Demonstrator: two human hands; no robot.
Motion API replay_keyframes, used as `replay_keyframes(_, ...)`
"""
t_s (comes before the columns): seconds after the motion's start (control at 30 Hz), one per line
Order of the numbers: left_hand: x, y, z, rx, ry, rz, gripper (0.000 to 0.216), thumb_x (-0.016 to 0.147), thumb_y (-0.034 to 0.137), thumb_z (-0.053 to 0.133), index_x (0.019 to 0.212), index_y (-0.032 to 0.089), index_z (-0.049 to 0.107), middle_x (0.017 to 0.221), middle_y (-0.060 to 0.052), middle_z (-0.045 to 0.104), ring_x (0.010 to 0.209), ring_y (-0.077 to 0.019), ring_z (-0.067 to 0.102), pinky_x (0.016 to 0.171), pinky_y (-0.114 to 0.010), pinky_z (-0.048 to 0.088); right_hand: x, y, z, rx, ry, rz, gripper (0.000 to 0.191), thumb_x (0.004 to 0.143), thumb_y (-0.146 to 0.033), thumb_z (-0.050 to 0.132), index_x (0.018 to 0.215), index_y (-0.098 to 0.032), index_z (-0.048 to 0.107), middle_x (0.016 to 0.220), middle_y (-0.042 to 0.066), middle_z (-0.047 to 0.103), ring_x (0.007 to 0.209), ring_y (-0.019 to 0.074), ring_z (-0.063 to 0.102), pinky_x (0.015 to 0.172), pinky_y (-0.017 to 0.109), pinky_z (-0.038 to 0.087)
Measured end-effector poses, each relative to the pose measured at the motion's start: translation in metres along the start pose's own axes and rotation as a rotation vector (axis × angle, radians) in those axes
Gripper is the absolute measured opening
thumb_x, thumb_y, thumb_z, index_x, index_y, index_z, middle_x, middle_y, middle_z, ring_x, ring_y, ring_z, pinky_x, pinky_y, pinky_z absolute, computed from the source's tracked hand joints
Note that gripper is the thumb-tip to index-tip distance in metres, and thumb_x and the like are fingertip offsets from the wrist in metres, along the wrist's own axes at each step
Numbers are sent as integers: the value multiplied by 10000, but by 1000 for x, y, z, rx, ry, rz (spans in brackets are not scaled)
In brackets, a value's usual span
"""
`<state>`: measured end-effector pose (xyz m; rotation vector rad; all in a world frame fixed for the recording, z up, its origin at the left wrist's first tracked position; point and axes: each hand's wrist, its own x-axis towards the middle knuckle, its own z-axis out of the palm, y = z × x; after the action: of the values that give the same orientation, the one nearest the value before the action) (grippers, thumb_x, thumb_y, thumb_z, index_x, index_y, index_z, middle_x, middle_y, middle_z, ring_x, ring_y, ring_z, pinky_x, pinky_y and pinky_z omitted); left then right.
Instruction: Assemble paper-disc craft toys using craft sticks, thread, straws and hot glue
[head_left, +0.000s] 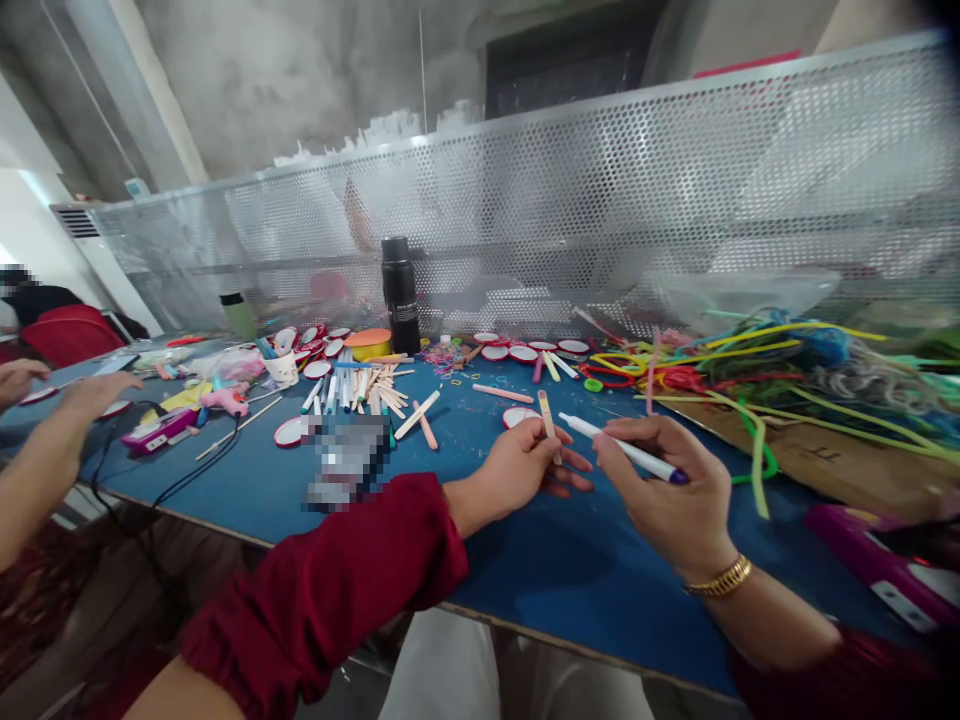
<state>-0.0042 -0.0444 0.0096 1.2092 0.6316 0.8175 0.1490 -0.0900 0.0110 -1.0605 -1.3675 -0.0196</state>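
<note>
My left hand pinches a wooden craft stick upright between thumb and forefinger, its upper part coloured orange-yellow. My right hand grips a white felt-tip marker with a purple end, its pale tip pointing left toward the stick. The tip and the stick are a small gap apart. Just behind my left hand lies a white disc with a red rim, partly covered by the hand. A pink stick lies farther back on the blue table.
Markers and loose craft sticks lie in a heap left of centre, near a black bottle. Tangled coloured pipe cleaners lie on cardboard at right. A purple device sits front right. Another person's hands are at left.
</note>
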Motion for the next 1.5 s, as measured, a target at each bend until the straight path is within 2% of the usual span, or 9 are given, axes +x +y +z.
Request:
replay_keyframes(0.17,0,-1,0,40,-14,28,169,942,311,564,1022,186,482,865,-54,715,623,-152,717,552,-216,506,-2,5,-1,-188,-21,-125,158,865,-348,708,807,-211,657,785,50,734,644,167,664,598,281,508)
replay_keyframes(0.3,0,-2,0,76,-24,40,124,950,285,534,1016,193,482,881,-45,710,626,-152,717,551,-224,509,-2,6,-1,-260,-72,-156,159,898,-370,680,833,-226,665,785,22,741,628,161,668,577,270,490)
replay_keyframes(0.57,0,-3,0,90,-30,49,79,962,259,490,1009,196,476,905,-50,705,638,-156,715,560,-237,514,-1,6,-1,-268,-109,-164,183,908,-387,668,828,-222,666,781,32,743,638,169,676,583,274,491)
replay_keyframes(1.07,4,-10,-4,74,-57,69,186,939,338,556,1028,191,484,870,-34,694,638,-146,717,546,-213,519,-1,4,-2,-249,-120,-176,162,909,-365,664,815,-234,671,794,31,739,679,193,688,630,309,505)
replay_keyframes(1.4,2,-5,-2,98,-47,36,148,957,287,507,1060,183,489,890,-55,714,655,-157,730,571,-228,527,-1,4,-2,-246,-116,-186,141,918,-345,662,825,-239,654,789,15,728,685,180,678,645,300,489)
replay_keyframes(1.5,1,-4,-1,96,-42,37,177,951,325,542,1046,185,491,884,-55,713,655,-154,726,568,-221,521,-1,4,-2,-251,-117,-189,150,912,-351,663,813,-238,657,786,21,730,681,183,677,635,300,489)
